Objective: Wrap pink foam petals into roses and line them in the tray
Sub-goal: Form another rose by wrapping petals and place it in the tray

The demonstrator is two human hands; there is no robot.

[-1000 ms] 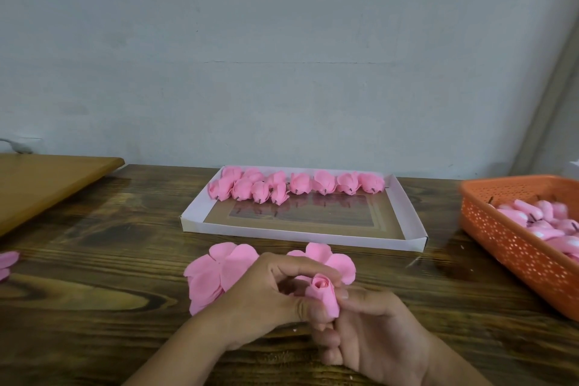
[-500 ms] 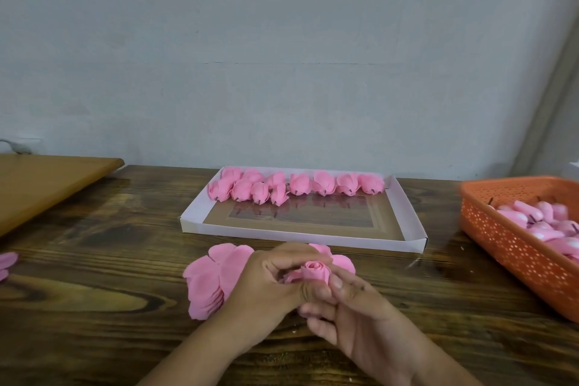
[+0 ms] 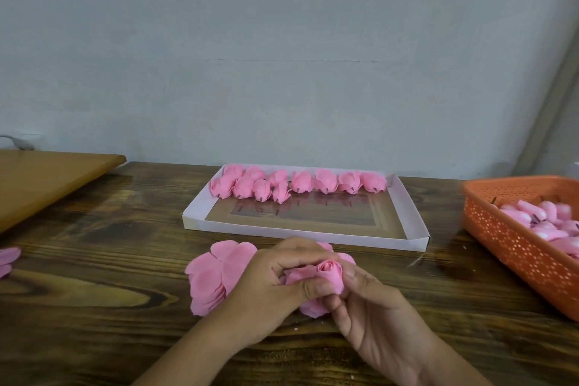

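Observation:
A half-wrapped pink foam rose (image 3: 327,271) sits between both hands above the table's front. My left hand (image 3: 269,288) curls over it from the left, fingers and thumb pinching its petals. My right hand (image 3: 372,316) cups it from below and the right, fingers bent round its base. A stack of flat pink petals (image 3: 216,276) lies on the table to the left, partly hidden by my left hand. Behind them is the white tray (image 3: 413,213), with several finished roses (image 3: 300,183) lined along its far edge.
An orange perforated basket (image 3: 507,238) holding several pink rose cores stands at the right edge. A lighter wooden board (image 3: 47,175) lies at the back left. Loose pink petals (image 3: 7,260) rest at the far left edge. A grey wall stands behind the dark wooden table.
The rose has gained wrapped petals and now looks fuller. My right hand has turned palm-up under it, and both hands have closed in tighter around the bloom.

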